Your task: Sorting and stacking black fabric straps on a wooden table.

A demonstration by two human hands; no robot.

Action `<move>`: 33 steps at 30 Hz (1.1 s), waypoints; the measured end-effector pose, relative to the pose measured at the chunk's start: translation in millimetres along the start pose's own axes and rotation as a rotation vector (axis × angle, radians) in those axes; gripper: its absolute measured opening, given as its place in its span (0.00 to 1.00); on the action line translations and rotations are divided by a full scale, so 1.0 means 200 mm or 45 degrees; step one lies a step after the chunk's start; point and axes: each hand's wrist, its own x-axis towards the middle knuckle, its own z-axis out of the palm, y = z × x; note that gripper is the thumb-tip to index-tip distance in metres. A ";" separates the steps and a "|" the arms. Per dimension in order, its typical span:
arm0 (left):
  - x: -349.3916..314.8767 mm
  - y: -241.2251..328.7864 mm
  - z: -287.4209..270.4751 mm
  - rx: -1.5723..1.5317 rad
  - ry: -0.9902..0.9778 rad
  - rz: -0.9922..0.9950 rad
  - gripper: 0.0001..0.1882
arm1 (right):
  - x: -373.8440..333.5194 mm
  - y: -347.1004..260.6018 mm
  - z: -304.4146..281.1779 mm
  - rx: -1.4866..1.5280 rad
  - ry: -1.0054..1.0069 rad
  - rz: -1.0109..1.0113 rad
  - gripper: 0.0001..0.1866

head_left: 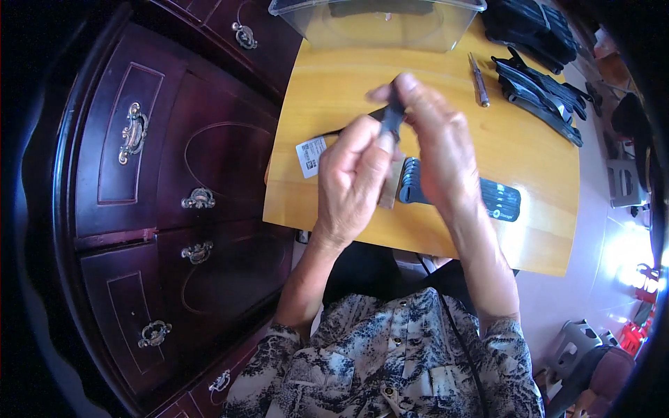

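A black strap (391,118) is held up over the near part of the wooden table, a dark tail of it running left. My left hand (354,177) is closed on its lower end, thumb pressed on top. My right hand (442,132), smeared a little by motion, has its fingers at the strap's upper end. Below the hands lies a brown cardboard piece (390,188), partly hidden by my left hand. A white printed label (310,155) sits left of that hand. Under my right wrist, a stack of flat dark strips (500,198) with a glossy surface is partly covered.
A clear plastic bin (300,21) stands at the table's far edge. Bundled black straps (540,97), a black pile (529,31) and a slim pen-like tool (479,82) lie to the right. A dark red wooden cabinet (230,160) borders the left; grey stools (575,345) stand right.
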 end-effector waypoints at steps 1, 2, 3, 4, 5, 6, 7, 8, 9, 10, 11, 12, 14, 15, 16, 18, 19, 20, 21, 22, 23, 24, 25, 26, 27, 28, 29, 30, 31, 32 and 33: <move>-0.02 0.04 0.00 -0.013 -0.079 -0.040 0.10 | 0.06 0.00 -0.02 0.012 0.065 -0.065 0.20; -0.05 0.03 0.01 -0.028 -0.080 0.022 0.09 | 0.08 -0.02 -0.03 0.002 0.079 -0.110 0.20; -0.06 0.02 0.03 -0.055 -0.088 0.089 0.09 | 0.10 -0.04 -0.05 -0.018 0.102 -0.161 0.20; -0.09 0.02 0.03 -0.040 -0.108 0.079 0.07 | 0.14 -0.05 -0.07 0.048 0.126 -0.164 0.20; -0.10 0.04 0.03 -0.046 -0.117 0.080 0.07 | 0.19 -0.03 -0.09 0.078 0.182 -0.285 0.19; -0.13 0.06 0.03 -0.077 -0.121 0.076 0.07 | 0.23 -0.07 -0.11 0.077 0.185 -0.263 0.20; -0.15 0.07 0.03 -0.124 -0.138 0.074 0.06 | 0.26 -0.10 -0.16 0.064 0.202 -0.245 0.20; -0.18 0.06 0.03 -0.192 -0.181 0.060 0.06 | 0.32 -0.10 -0.20 0.146 0.192 -0.235 0.20; -0.20 0.08 0.01 -0.183 -0.181 0.061 0.06 | 0.35 -0.14 -0.18 0.154 0.189 -0.236 0.20; -0.22 0.08 0.01 -0.183 -0.169 0.020 0.06 | 0.37 -0.22 -0.16 0.209 0.308 -0.236 0.17; -0.23 0.08 0.00 -0.182 -0.157 -0.022 0.07 | 0.40 -0.25 -0.15 0.265 0.427 -0.237 0.14; -0.26 0.08 -0.02 -0.164 -0.140 -0.013 0.08 | 0.48 -0.25 -0.17 0.276 0.420 -0.241 0.14; -0.26 0.03 -0.02 -0.217 -0.130 -0.021 0.08 | 0.65 -0.25 -0.26 0.295 0.393 -0.539 0.14; -0.27 0.02 -0.04 -0.246 -0.088 -0.038 0.09 | 0.68 -0.28 -0.22 0.244 0.470 -0.543 0.15; -0.27 0.01 -0.04 -0.232 -0.059 -0.079 0.10 | 0.72 -0.31 -0.25 0.168 0.501 -0.556 0.15; -0.25 -0.03 -0.05 -0.284 -0.039 -0.072 0.11 | 0.79 -0.38 -0.28 0.082 0.555 -0.594 0.16; -0.24 -0.04 -0.05 -0.294 -0.024 -0.068 0.11 | 0.85 -0.40 -0.32 0.078 0.561 -0.602 0.16; -0.23 -0.05 -0.05 -0.301 -0.033 -0.062 0.11 | 0.93 -0.42 -0.38 -0.053 0.637 -0.681 0.17; -0.23 -0.05 -0.07 -0.297 -0.014 -0.075 0.11 | 0.95 -0.44 -0.36 -0.177 0.699 -0.749 0.18; -0.23 -0.06 -0.08 -0.294 0.003 -0.087 0.11 | 0.94 -0.44 -0.36 -0.205 0.711 -0.731 0.18; -0.22 -0.06 -0.10 -0.293 0.008 -0.085 0.11 | 0.94 -0.47 -0.36 -0.203 0.706 -0.733 0.18; -0.22 -0.07 -0.11 -0.285 -0.006 -0.086 0.11 | 0.93 -0.52 -0.36 -0.105 0.705 -0.686 0.18; -0.21 -0.07 -0.11 -0.276 -0.020 -0.087 0.11 | 0.92 -0.54 -0.38 -0.007 0.704 -0.639 0.18; -0.21 -0.07 -0.12 -0.279 -0.018 -0.082 0.11 | 0.97 -0.56 -0.43 -0.004 0.757 -0.711 0.18; -0.20 -0.08 -0.11 -0.286 -0.044 -0.090 0.11 | 1.01 -0.57 -0.49 -0.015 0.771 -0.750 0.17; -0.20 -0.08 -0.11 -0.289 -0.059 -0.098 0.12 | 1.04 -0.59 -0.53 -0.023 0.813 -0.757 0.18; -0.19 -0.09 -0.11 -0.291 -0.057 -0.094 0.12 | 1.07 -0.61 -0.57 -0.030 0.855 -0.765 0.18; -0.18 -0.09 -0.10 -0.307 -0.041 -0.093 0.12 | 1.11 -0.63 -0.67 -0.308 0.902 -0.887 0.19; -0.17 -0.11 -0.10 -0.320 -0.020 -0.093 0.12 | 1.12 -0.63 -0.69 -0.256 0.962 -0.966 0.21; -0.14 -0.15 -0.10 -0.307 -0.001 -0.147 0.12 | 1.18 -0.66 -0.89 -0.255 0.962 -0.962 0.21; -0.12 -0.17 -0.10 -0.327 0.061 -0.220 0.12 | 1.22 -0.73 -1.04 -0.252 0.950 -0.979 0.22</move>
